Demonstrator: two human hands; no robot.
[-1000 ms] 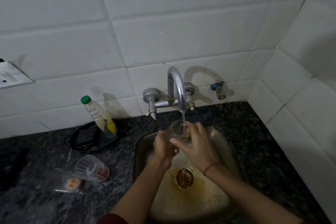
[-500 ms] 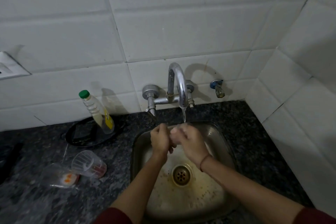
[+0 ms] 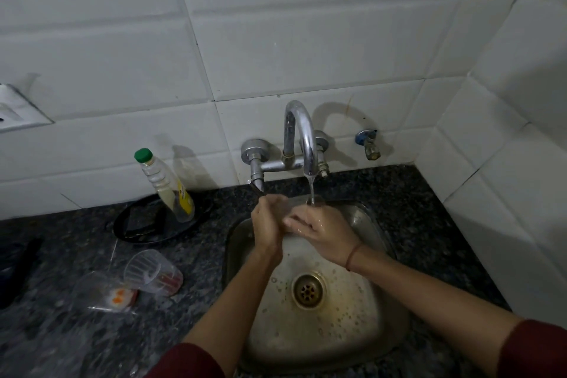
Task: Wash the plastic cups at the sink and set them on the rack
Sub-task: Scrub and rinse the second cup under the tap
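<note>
Over the steel sink (image 3: 386, 242), my left hand (image 3: 269, 224) and my right hand (image 3: 320, 232) are pressed together around a clear plastic cup (image 3: 318, 202). Only a bit of its rim shows past my fingers. Water from the chrome tap (image 3: 303, 138) falls onto the cup and my right hand. Left of the sink, a second clear cup (image 3: 152, 273) lies on its side on the dark granite counter (image 3: 76, 347). Beside it lies another clear plastic piece (image 3: 104, 293) with something orange inside. No rack is in view.
A bottle with a green cap (image 3: 167, 190) leans in a black dish (image 3: 144, 224) against the tiled wall. A small side valve (image 3: 369, 144) sticks out right of the tap. The drain (image 3: 307, 290) sits mid-basin. A dark object (image 3: 18, 267) lies at the far left.
The cup was held upright under the stream with its mouth visible. My hands have closed together around it and now cover most of it. The view has tilted slightly.
</note>
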